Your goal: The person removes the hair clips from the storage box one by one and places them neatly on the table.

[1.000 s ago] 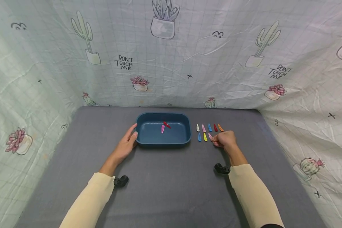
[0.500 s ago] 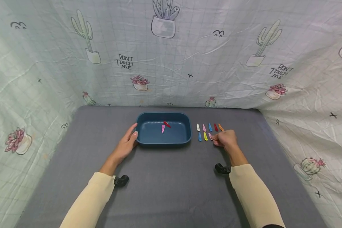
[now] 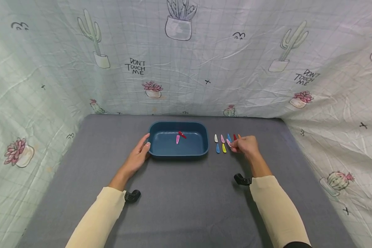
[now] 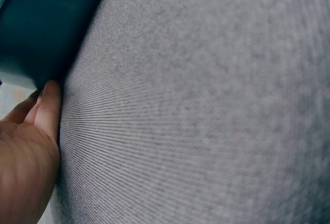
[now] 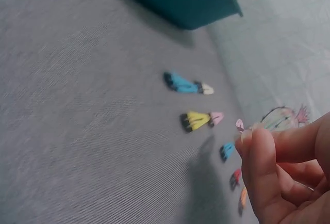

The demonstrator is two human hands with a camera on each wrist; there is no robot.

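My right hand (image 3: 245, 146) pinches a pink snap hair clip (image 5: 240, 125) between thumb and fingertips, raised over the table in the right wrist view. Just left of it lie a blue hair clip (image 3: 217, 148) and a yellow hair clip (image 3: 224, 148). Behind them a back row holds a white clip (image 3: 216, 138), a pink one, and blue, red and orange ones partly covered by the hand. My left hand (image 3: 137, 155) touches the left end of a dark blue rectangular tray (image 3: 178, 157) with its fingers extended. Inside the tray rest a pink clip (image 3: 177, 139) and a red clip (image 3: 182, 134).
A grey cloth (image 3: 186, 199) covers the table under everything. Patterned fabric (image 3: 186, 69) with cactus drawings hangs behind the table and along both sides. Each wrist wears a black camera.
The pink clip at the right end of the front row has been lifted off the table in my right hand, which has risen slightly toward the back row. The left hand stays at the tray.
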